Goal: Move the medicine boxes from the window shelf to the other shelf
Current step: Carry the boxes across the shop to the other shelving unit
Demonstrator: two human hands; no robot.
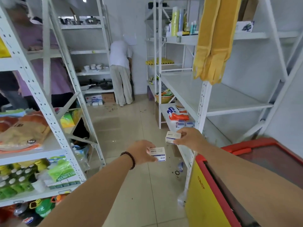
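My left hand (141,152) grips a small white medicine box with blue print (158,154), held out over the tiled aisle floor. My right hand (188,138) holds a second white and blue medicine box (172,137) a little higher and to the right, just in front of the low board of the white metal shelf unit on the right (203,102). Both arms are stretched forward. That unit's middle board (213,95) is bare. No window shelf is in view.
A stocked white shelf (54,122) with bread, drinks and bottles lines the left. A red and yellow chest freezer (211,185) stands at right front. A person in white (121,72) bends at the aisle's far end; another stands behind the left shelf. Yellow cloths (213,40) hang on the right unit.
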